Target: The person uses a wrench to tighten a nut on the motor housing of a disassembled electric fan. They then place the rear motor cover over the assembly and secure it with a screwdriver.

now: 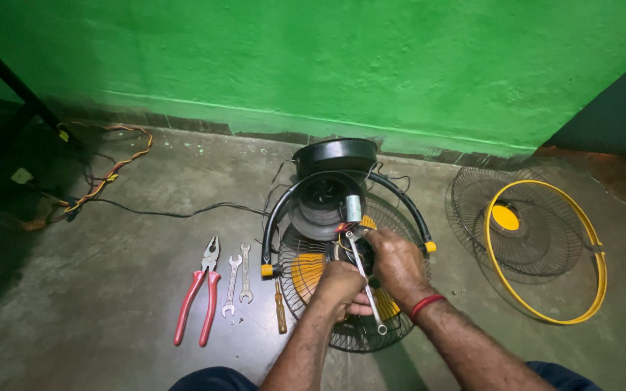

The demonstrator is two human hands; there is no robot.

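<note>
From the head camera we look down on a grey concrete floor (96,304) at the foot of a green wall (313,58), where a partly dismantled fan (327,210) lies on its back with its black rear guard (349,337) under it and its yellow blades (307,271) showing through the wires. We see our left hand (338,284) curled closed over the middle of the fan, just beside the motor, though what it grips beneath the fingers is hidden from us. Our right hand (398,266), with a red band at the wrist, is closed around a silver spanner (365,279), which runs from the small wired part at the motor's centre down to a ring end near the guard's lower rim. A black curved stand bar with yellow end caps (406,203) arches over the motor housing. To the left of the fan, on the floor, lie red-handled pliers (198,297), two small open-ended spanners (238,281) side by side, and a brown-handled screwdriver (280,310) just beside the guard. Well apart on the right rests the front guard (523,232), its yellow centre cap visible, with a yellow ring (588,268) lying over it. Near the left wall trail loose coloured wires (103,177).
</note>
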